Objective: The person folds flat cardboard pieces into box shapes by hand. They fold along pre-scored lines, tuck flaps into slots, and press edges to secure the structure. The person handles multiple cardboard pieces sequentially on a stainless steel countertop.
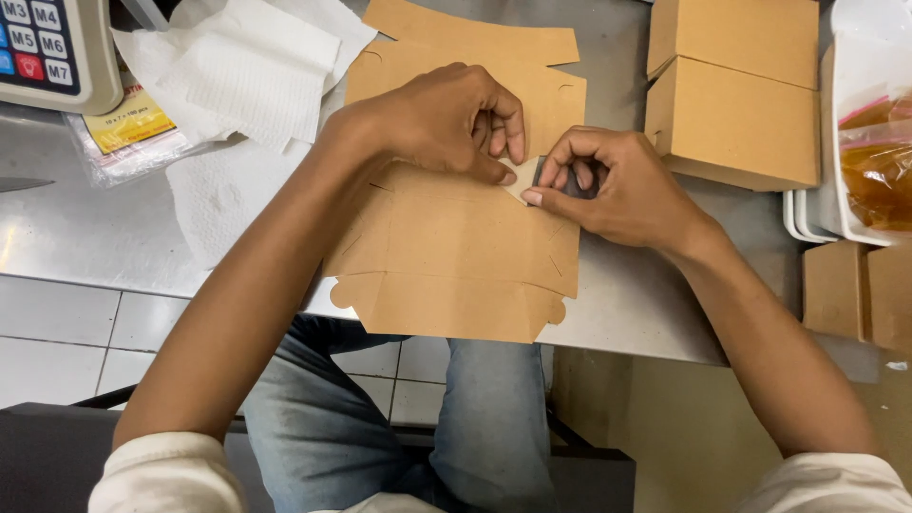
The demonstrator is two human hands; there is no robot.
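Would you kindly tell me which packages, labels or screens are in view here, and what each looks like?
Flat box: unfolded brown cardboard, table centre, under both hands.
Folded boxes: brown cardboard, upper right.
Scale keypad: top left corner, beige with blue, grey and red keys.
Plastic packet: clear, yellow label, under the scale.
Bag: clear, orange contents, in white tray at right edge.

A stainless-steel table [85,242] carries a flat, unfolded brown cardboard box blank [456,247], its near flap overhanging the table's front edge. White paper towels [242,81] lie at upper left beside a weighing scale [47,47] and a clear plastic packet [128,138]. Folded brown boxes [736,90] and stacked white trays [807,214] sit at right.
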